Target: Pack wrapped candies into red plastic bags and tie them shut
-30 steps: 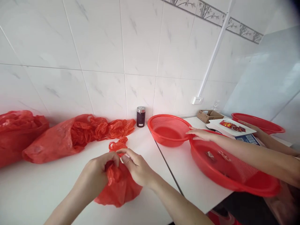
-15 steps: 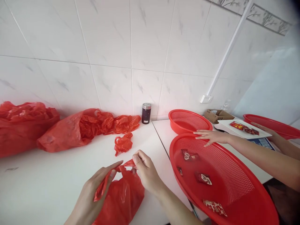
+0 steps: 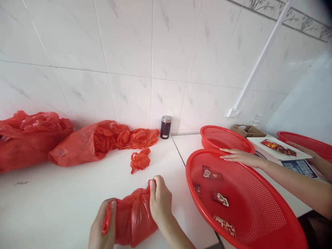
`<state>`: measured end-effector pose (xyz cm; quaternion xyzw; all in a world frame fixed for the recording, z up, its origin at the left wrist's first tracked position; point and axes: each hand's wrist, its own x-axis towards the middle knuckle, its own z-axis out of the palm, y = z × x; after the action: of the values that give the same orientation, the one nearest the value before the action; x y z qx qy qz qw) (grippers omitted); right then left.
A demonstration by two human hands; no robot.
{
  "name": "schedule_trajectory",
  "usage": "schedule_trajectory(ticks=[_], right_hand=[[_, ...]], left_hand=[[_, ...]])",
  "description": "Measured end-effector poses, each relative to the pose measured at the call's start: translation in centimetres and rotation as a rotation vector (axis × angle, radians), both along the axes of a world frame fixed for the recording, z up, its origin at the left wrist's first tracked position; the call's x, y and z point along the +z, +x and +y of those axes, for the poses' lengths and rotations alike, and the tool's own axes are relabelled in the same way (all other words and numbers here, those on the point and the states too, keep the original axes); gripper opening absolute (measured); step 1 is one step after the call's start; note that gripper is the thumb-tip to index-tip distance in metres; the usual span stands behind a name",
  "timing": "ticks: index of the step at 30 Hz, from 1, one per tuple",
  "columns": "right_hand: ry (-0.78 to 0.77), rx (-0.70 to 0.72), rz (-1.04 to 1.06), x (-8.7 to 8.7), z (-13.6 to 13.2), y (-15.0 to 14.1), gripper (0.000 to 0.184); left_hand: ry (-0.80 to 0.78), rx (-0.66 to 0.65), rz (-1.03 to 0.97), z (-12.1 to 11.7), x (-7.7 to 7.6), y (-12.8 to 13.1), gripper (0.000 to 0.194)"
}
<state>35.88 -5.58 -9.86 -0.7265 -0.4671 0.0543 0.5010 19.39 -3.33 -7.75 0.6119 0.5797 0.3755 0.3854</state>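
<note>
Between my two hands a red plastic bag (image 3: 135, 216) is stretched over the white table (image 3: 64, 207). My left hand (image 3: 103, 219) is closed on its left side, thumb on top, with a fold of the film showing past the thumb. My right hand (image 3: 160, 197) pinches the upper right edge of the same bag. What the bag holds, if anything, cannot be made out. Just beyond it lies a small crumpled red bag (image 3: 140, 160). On the right is a large red basket (image 3: 259, 193) with several small wrapped packets, one of them a dark red packet (image 3: 220, 198).
Full red bags (image 3: 77, 147) lie along the wall at left, near a dark tumbler (image 3: 165, 128). Another person's hand (image 3: 241, 157) rests on the large basket's rim. Behind are a smaller red basket (image 3: 225, 133), a cardboard box (image 3: 249, 131) and a scale (image 3: 298, 166) bearing a packet.
My hands have moved apart, pulling the bag's top out wide; its handle gap is no longer visible. The other person's hand has shifted along the basket rim, and the large basket has turned slightly.
</note>
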Motion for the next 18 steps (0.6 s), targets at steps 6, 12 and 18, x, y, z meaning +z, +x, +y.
schedule_trajectory(ticks=[6, 12, 18], right_hand=[[0.008, 0.044, -0.26, -1.0, 0.5, 0.8, 0.029], [0.039, -0.008, -0.317, -0.2, 1.6, 3.1, 0.032], [-0.121, -0.061, -0.432, -2.4, 2.2, 3.8, 0.036]], left_hand=[[0.057, -0.15, 0.196, 2.6, -2.6, -0.9, 0.026], [0.167, -0.097, 0.183, 3.1, -2.6, -1.8, 0.026], [0.095, -0.179, 0.452, 4.2, -2.9, -2.0, 0.026]])
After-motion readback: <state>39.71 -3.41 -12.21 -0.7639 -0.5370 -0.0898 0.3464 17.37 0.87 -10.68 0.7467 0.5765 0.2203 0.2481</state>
